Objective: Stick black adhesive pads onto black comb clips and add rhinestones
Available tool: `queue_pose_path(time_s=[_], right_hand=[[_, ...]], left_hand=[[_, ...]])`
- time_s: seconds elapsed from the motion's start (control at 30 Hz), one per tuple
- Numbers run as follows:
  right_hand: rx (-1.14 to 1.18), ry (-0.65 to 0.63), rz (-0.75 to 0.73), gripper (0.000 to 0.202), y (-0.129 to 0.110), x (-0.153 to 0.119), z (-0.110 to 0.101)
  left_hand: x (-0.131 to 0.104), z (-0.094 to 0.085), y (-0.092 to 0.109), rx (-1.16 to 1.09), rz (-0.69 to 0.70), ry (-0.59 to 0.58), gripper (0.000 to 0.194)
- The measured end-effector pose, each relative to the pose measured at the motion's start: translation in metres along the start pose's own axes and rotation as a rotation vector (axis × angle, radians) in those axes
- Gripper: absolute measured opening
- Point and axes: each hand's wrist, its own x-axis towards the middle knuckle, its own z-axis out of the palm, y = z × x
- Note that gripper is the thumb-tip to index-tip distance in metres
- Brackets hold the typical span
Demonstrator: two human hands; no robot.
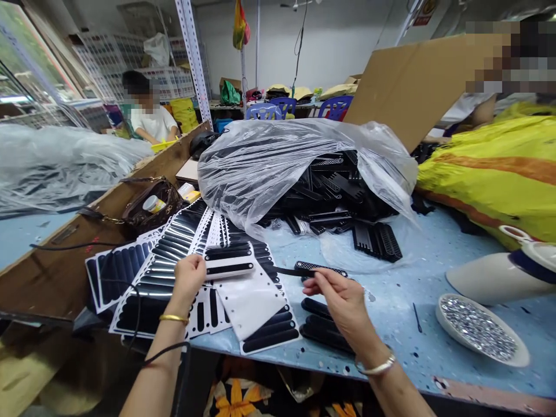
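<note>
My left hand [190, 278] grips the left end of a white sticker sheet [230, 267] that carries black strips. Between the fingertips of my right hand [341, 295] is one end of a thin black strip [286, 270], which points left toward the sheet. Just behind my right fingers lies a black piece with a mesh pattern [321, 267]. Several black pieces [321, 324] are stacked left of my right wrist. Below the held sheet rests a mostly bare white sheet [252, 298], on top of further sheets with black strips [152, 272].
A clear plastic bag [260, 168] full of black parts stands behind my hands. At right are a bowl of shiny small pieces [478, 330], a white jug [482, 278] and a yellow sack [499, 168]. A brown bag [160, 202] sits left. A person [152, 119] works far left.
</note>
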Motion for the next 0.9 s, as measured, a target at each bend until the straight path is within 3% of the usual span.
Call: queue_pose_path(time_s=[0.07,0.13,0.23,0.37,0.47,0.5,0.57,0.63,0.67,0.77,0.9], right_hand=[[-0.04,0.054,-0.007,0.043,-0.005,-0.012,-0.027],[-0.041,0.082,0.019,0.041,-0.006,-0.023,-0.048],[0.028,0.1,0.055,0.039,-0.001,-0.038,-0.07],[0.034,0.096,0.06,0.033,0.007,-0.05,-0.085],[0.023,0.128,0.006,0.026,0.003,-0.054,-0.084],[0.009,0.135,-0.028,0.023,0.0,-0.054,-0.082],[-0.036,0.126,-0.114,0.016,-0.01,-0.055,-0.077],[-0.082,0.091,-0.213,0.014,-0.02,-0.059,-0.073],[-0.105,0.066,-0.265,0.016,-0.025,-0.061,-0.071],[-0.178,-0.032,-0.4,0.026,-0.033,-0.07,-0.069],[-0.243,-0.09,-0.456,0.034,-0.031,-0.081,-0.075]], left_hand=[[0.019,-0.01,0.005,0.232,0.049,0.025,0.02],[0.03,-0.016,0.01,0.328,0.062,0.03,0.017],[0.032,-0.021,0.014,0.466,0.09,0.03,0.016],[0.0,-0.024,0.025,0.578,0.239,0.179,0.031],[-0.047,-0.014,0.046,0.346,0.369,0.262,0.028],[-0.065,-0.005,0.055,0.232,0.372,0.189,0.028],[-0.1,0.018,0.07,-0.042,0.273,-0.172,0.034],[-0.129,0.045,0.082,-0.314,-0.018,-0.557,0.048],[-0.14,0.057,0.086,-0.433,-0.168,-0.672,0.053],[-0.155,0.079,0.092,-0.688,-0.416,-0.841,0.049],[-0.15,0.081,0.095,-0.817,-0.479,-0.943,0.036]])
